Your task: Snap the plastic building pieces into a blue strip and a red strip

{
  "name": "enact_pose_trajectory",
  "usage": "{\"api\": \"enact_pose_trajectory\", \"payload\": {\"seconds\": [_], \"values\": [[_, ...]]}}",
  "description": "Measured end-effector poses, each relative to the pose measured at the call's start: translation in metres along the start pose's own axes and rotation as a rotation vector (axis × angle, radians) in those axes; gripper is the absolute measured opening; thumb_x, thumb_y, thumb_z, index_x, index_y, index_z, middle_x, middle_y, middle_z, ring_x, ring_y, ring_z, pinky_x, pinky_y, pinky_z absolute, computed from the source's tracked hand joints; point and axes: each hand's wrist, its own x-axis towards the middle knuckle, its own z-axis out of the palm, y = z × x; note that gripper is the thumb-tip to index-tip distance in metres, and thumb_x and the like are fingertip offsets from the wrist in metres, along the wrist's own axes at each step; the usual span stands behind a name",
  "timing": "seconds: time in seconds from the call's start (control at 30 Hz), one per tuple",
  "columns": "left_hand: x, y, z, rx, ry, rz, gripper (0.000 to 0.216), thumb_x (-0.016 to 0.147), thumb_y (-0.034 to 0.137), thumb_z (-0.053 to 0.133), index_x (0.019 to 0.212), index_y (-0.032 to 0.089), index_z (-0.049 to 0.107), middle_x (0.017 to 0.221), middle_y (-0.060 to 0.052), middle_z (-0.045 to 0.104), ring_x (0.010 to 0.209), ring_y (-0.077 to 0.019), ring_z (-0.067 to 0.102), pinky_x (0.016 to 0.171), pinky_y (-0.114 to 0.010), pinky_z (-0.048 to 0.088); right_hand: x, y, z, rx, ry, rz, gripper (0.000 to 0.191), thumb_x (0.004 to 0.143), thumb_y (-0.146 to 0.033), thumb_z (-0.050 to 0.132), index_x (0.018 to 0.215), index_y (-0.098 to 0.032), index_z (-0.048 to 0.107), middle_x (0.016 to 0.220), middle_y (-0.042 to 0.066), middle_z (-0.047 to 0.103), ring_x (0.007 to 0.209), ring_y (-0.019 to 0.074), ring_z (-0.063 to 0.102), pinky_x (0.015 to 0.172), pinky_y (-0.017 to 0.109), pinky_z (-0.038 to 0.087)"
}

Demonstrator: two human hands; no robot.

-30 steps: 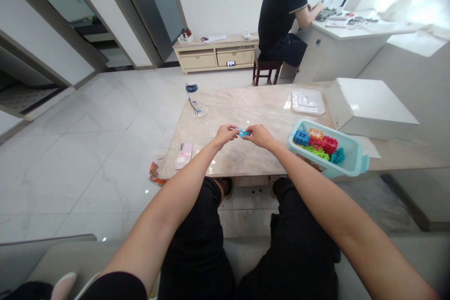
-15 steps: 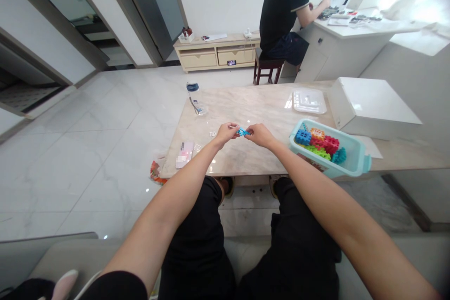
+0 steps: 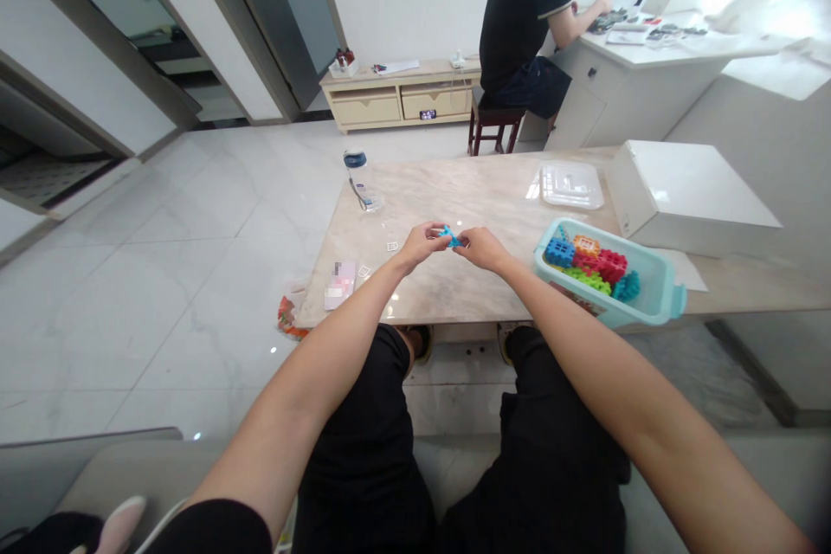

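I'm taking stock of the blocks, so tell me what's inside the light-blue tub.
Blue, orange, red, green and teal blocks lie inside the tub; whatever lies beneath them is covered.

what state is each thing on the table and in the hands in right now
Light-blue plastic work: held up between both hands; one part or several, too small to tell
Left hand: fingers closed on it
Right hand: fingers closed on it
Bin: uncovered, partly filled
Bottle: upright, blue cap on
White frame: lying flat
White box: no opening visible
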Motion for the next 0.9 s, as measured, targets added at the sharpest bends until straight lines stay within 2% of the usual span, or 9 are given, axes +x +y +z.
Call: {"api": "enact_pose_trajectory", "payload": {"seconds": [0.13, 0.27, 0.43, 0.73, 0.9], "values": [[0.002, -0.002, -0.002, 0.009, 0.045, -0.031, 0.055, 0.073, 0.046, 0.098, 0.111, 0.014, 0.074, 0.088, -0.007, 0.079, 0.081, -0.0157, 0.073, 0.086, -0.033, 0.059, 0.001, 0.002, 0.000, 0.044, -0.013, -0.012, 0.015, 0.094, -0.031, 0.079, 0.101, -0.019, 0.085, 0.100, 0.008, 0.084, 0.091, 0.0206, 0.076, 0.081, 0.025, 0.051], [0.001, -0.001, -0.004, 0.006, 0.064, -0.071, 0.058, 0.069, 0.047, 0.100, 0.108, 0.013, 0.075, 0.085, -0.006, 0.079, 0.076, -0.0148, 0.072, 0.082, -0.031, 0.057, 0.001, 0.002, -0.001, 0.063, -0.013, -0.036, 0.015, 0.091, -0.029, 0.083, 0.102, -0.019, 0.085, 0.100, 0.007, 0.083, 0.089, 0.0193, 0.076, 0.081, 0.024, 0.051], [-0.004, 0.003, -0.008, 0.015, 0.028, -0.095, 0.062, 0.064, 0.052, 0.102, 0.106, 0.013, 0.079, 0.084, -0.007, 0.078, 0.076, -0.0147, 0.070, 0.079, -0.029, 0.055, -0.001, -0.002, -0.004, 0.072, -0.036, -0.052, 0.015, 0.089, -0.026, 0.086, 0.103, -0.020, 0.085, 0.101, 0.006, 0.084, 0.091, 0.0186, 0.075, 0.079, 0.023, 0.050], [-0.013, 0.008, -0.018, 0.101, -0.044, -0.091, 0.048, 0.068, 0.056, 0.096, 0.091, 0.015, 0.085, 0.085, -0.007, 0.079, 0.078, -0.0145, 0.067, 0.082, -0.028, 0.055, -0.004, -0.002, -0.004, 0.120, -0.042, -0.098, 0.028, 0.089, -0.020, 0.084, 0.117, -0.023, 0.084, 0.108, 0.004, 0.084, 0.091, 0.0184, 0.075, 0.082, 0.024, 0.052], [-0.012, 0.005, -0.019, 0.104, -0.029, -0.078, 0.049, 0.067, 0.056, 0.096, 0.089, 0.015, 0.085, 0.081, -0.007, 0.078, 0.077, -0.0151, 0.066, 0.080, -0.029, 0.055, -0.002, -0.005, 0.000, 0.158, -0.054, -0.146, 0.032, 0.091, -0.030, 0.086, 0.122, -0.023, 0.082, 0.116, 0.005, 0.083, 0.094, 0.0192, 0.076, 0.087, 0.026, 0.054]]}}
